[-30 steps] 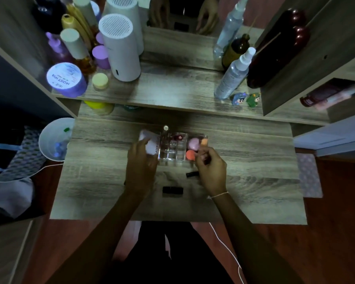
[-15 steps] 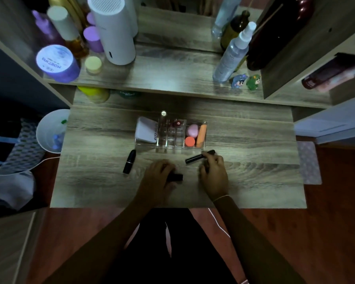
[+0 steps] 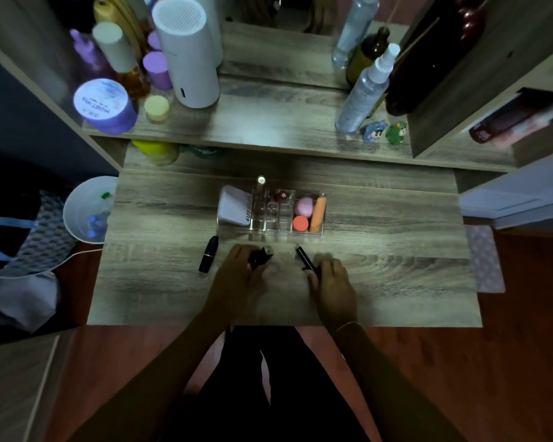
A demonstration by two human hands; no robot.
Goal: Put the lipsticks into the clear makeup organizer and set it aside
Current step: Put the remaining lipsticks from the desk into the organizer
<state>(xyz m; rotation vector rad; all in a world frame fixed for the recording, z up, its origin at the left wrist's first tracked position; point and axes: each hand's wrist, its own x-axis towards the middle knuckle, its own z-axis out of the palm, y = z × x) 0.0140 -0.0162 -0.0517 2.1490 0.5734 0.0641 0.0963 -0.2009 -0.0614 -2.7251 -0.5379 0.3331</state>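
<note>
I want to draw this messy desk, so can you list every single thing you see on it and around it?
Organizer: one, clear, middle of desk.
Sponges: three, pink and orange, organizer's right end.
White case: one, organizer's left end.
Lipsticks: three, black; one lying loose on the desk, one in each hand.
Desk: one, grey wood.
Spray bottle: one, clear, shelf right.
Figurines: two, blue and green, shelf.
White cylinder: one, shelf left.
Purple jar: one, shelf left.
Bin: one, white, left of desk.
Left hand: holds a lipstick.
Right hand: holds a lipstick.
</note>
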